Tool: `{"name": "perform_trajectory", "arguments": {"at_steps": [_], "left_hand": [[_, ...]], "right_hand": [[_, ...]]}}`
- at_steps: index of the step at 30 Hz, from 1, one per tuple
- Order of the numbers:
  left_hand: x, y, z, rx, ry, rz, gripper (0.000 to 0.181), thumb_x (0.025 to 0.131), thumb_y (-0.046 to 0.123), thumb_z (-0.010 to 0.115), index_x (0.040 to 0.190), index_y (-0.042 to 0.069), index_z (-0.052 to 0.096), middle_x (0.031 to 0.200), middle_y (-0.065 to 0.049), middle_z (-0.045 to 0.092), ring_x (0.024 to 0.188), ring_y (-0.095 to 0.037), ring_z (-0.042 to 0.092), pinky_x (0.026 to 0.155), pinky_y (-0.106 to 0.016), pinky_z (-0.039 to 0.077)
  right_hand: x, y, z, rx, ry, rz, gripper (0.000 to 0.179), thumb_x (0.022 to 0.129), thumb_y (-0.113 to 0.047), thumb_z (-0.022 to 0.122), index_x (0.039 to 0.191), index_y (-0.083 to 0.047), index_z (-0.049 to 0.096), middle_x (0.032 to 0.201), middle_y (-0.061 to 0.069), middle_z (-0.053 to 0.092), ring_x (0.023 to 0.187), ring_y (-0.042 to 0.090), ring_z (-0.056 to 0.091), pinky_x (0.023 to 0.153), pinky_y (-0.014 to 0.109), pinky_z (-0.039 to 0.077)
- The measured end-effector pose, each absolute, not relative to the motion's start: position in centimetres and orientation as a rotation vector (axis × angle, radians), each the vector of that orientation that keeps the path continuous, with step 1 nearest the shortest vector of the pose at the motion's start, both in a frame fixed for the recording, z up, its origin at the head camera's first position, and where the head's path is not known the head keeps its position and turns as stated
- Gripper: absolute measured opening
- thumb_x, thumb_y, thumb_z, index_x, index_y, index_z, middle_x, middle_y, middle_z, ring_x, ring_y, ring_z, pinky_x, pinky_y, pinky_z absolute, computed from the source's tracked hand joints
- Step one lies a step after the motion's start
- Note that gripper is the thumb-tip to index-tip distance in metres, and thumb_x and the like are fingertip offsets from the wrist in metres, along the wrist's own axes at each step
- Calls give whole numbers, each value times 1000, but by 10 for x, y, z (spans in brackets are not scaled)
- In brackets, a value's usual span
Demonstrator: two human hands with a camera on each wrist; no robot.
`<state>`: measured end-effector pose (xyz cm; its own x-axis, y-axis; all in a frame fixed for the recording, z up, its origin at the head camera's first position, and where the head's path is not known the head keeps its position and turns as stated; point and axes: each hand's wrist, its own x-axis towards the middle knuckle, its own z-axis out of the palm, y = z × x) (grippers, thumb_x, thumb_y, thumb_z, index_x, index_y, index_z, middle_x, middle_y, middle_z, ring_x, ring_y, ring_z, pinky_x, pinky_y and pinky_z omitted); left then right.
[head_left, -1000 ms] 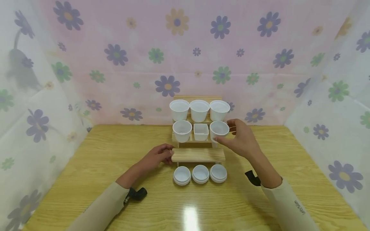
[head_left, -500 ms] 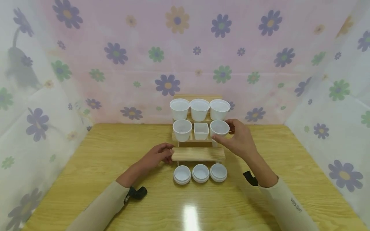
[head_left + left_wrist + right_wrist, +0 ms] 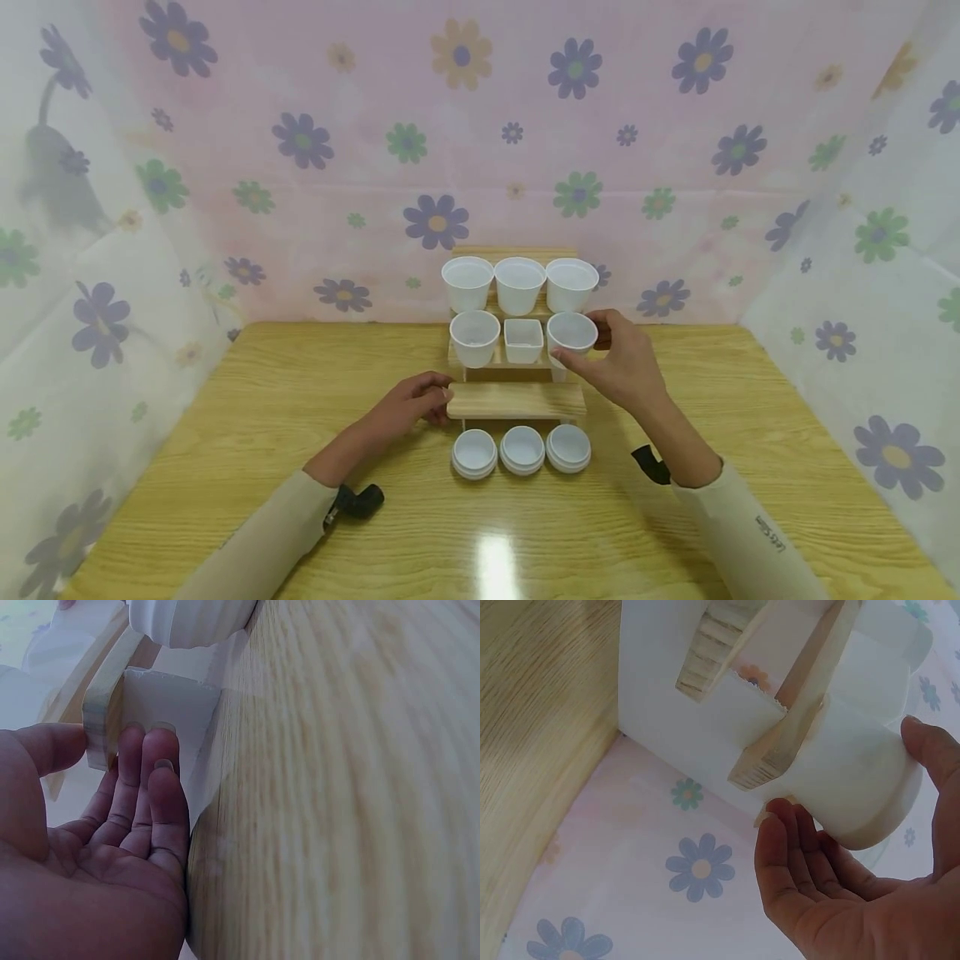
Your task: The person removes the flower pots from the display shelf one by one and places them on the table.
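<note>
Glare (image 3: 497, 562) on tabletop (image 3: 405, 542); wrist views dimmer.

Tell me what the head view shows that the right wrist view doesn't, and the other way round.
Only the head view shows the left hand holding the left end of the front shelf, and three low jars lined up on the table in front.

Only the right wrist view shows the broad side of the white support and the cut end faces of two shelves.

Both show the right hand around a white cup, part of the table and the flowered cloth.
</note>
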<state>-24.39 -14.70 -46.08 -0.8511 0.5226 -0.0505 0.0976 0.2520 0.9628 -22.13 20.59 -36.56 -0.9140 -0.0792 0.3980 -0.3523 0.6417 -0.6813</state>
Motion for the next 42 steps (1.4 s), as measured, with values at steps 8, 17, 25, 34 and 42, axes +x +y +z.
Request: {"name": "perform_trajectory", "arguments": {"at_steps": [8, 17, 25, 34, 42], "left_hand": [[-241, -150, -462, 554, 2175, 1628, 45, 113, 28, 53, 143, -5, 53, 102, -10, 68, 95, -24, 69, 90, -36, 56], [-241, -150, -464, 572, 2167, 1631, 44, 114, 28, 51, 143, -4, 53, 103, -11, 69, 97, -26, 68, 91, -39, 56], [-240, -152, -465, 559, 2162, 1638, 43, 113, 27, 52, 143, -5, 53, 102, -11, 68, 96, -26, 69, 90, -38, 56], [-236, -154, -465, 558, 2161, 1631, 44, 114, 29, 52, 144, -3, 53, 103, -12, 68, 97, -27, 68, 91, -39, 56], [-241, -148, -462, 567, 2165, 1642, 42, 114, 31, 52, 142, 0, 55, 104, -12, 69, 97, -27, 68, 90, -38, 56]], "right_hand": [[-218, 206, -370, 353, -2520, 1171, 65, 82, -30, 95, 128, 2, 62, 112, 17, 72, 103, 33, 71, 92, 54, 59], [-214, 209, -370, 364, -2514, 1127, 63, 83, -31, 94, 128, 1, 62, 111, 17, 73, 100, 32, 72, 89, 53, 60], [-207, 208, -371, 343, -2530, 1128, 60, 85, -32, 92, 127, -1, 62, 110, 15, 74, 98, 31, 74, 87, 50, 60], [-200, 208, -370, 381, -2513, 1130, 59, 86, -28, 92, 129, -1, 62, 110, 14, 74, 98, 30, 74, 85, 43, 60], [-201, 213, -361, 407, -2504, 1084, 59, 86, -28, 92, 130, -2, 62, 110, 12, 73, 97, 26, 73, 83, 25, 56]]}}
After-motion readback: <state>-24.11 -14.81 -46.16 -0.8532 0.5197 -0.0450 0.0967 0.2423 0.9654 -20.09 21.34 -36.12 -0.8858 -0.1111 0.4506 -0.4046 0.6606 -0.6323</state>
